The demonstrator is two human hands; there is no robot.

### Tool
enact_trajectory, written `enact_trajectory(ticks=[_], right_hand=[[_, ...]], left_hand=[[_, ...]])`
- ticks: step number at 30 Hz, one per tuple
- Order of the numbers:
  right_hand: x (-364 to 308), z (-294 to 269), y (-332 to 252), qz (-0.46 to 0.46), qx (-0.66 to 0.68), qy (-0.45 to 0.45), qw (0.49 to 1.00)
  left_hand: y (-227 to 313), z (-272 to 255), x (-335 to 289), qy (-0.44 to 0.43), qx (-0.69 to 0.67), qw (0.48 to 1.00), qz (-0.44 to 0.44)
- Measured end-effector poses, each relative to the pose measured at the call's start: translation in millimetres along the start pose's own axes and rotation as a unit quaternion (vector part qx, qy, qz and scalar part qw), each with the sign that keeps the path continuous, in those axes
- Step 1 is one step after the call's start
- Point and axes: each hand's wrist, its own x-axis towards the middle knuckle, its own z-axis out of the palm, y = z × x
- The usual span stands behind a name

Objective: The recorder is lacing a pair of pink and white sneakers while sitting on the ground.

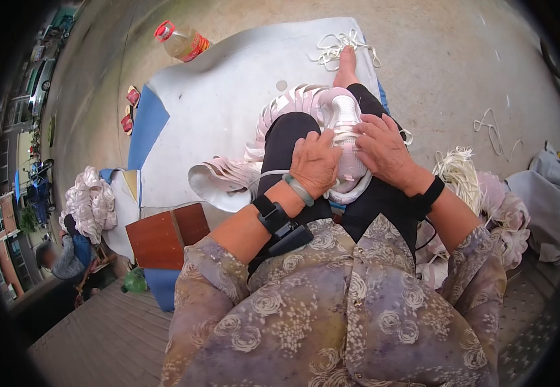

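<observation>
A pale pink and white shoe upper lies between my knees, its tongue end pointing away from me. A white shoelace crosses its middle. My left hand is closed at the upper's left edge, fingers pinched on the shoelace, and a strand of lace shows left of that wrist. My right hand is bent over the right edge, fingertips pressed at the lace; a small lace loop sticks out beyond it. The exact grip under the right fingers is partly hidden. A curved row of stacked pink-white uppers runs behind my left knee.
A white sheet covers the ground ahead, with loose laces by my foot. A bottle lies at its far edge. A lace bundle and more uppers are at right. Brown board and slippers are left.
</observation>
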Motion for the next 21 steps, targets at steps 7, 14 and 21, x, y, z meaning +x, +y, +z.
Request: enact_trajectory(ticks=[7,14,21], right_hand=[[-3.7,11.9,3.1,0.023,0.047,0.063,0.997],[-6.6,17.9,0.3,0.084,0.088,0.059,0.991],[-7.1,17.5,-0.9,0.079,0.09,0.07,0.99]], left_hand=[[-2.8,7.1,0.4,0.018,0.002,1.0,-0.012],[-6.8,11.6,1.8,0.041,-0.056,0.998,-0.014],[-6.8,11.8,0.7,0.053,-0.056,0.997,-0.007]])
